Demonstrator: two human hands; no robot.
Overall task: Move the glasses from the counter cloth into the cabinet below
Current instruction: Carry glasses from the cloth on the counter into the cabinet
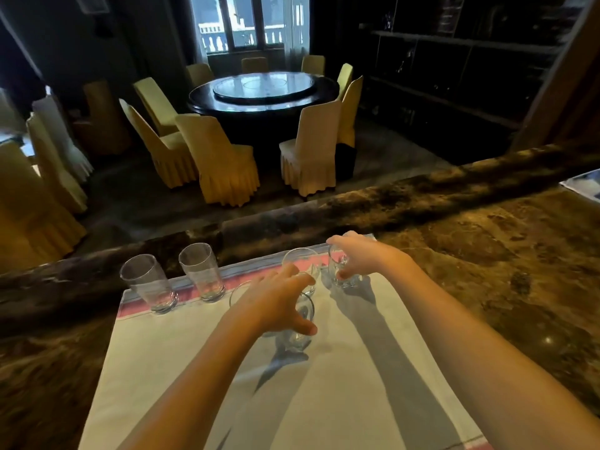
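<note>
A white cloth (181, 368) with a pink and grey border lies on the brown marble counter (487, 254). Two clear glasses (147, 282) (201, 271) stand upright at its far left. My left hand (279, 302) curls over a glass (300, 324) near the cloth's middle, fingers around its rim. Just behind it stands another glass (300, 259), partly hidden by my fingers. My right hand (360, 256) grips the far-right glass (342, 271) from above at the cloth's far edge. The cabinet below is out of view.
Beyond the counter's raised dark ledge (292, 219) lies a dining room with a round table (263, 92) and several yellow-covered chairs (217, 160). Dark shelves (454, 76) line the right wall. A white object (584, 186) sits at the counter's far right.
</note>
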